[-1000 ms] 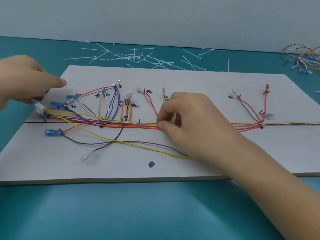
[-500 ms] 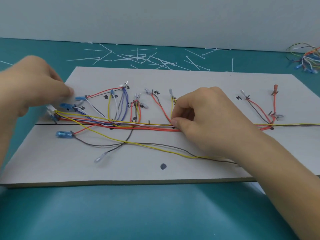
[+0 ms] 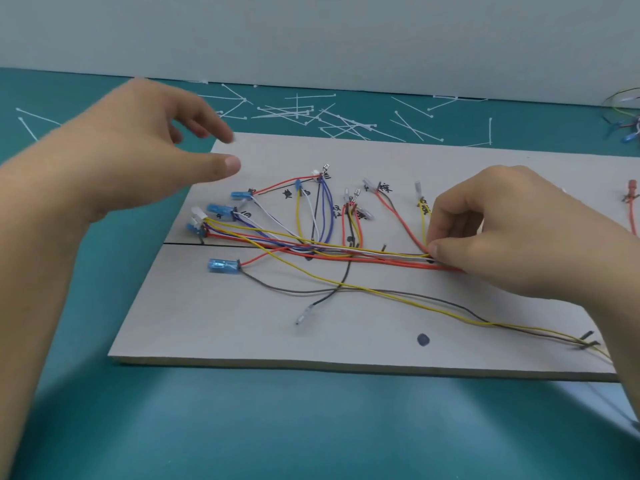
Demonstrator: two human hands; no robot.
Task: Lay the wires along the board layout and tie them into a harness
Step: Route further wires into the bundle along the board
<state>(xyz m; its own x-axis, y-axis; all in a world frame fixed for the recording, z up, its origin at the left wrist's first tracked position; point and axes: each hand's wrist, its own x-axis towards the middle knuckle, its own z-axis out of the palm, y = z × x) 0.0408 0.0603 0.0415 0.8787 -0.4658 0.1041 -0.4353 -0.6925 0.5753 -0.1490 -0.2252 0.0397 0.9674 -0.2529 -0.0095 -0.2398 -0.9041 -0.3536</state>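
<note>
Left hand lifted off; right hand pinches wires.

The teal table carries the grey board, scattered white cable ties and a loose wire bundle.

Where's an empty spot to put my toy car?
The board's front-left corner, between the lone blue connector, the dark dot and the near edge, is bare. So is the table in front. The middle is crowded with the wire bundle; cable ties litter the table behind.
</note>
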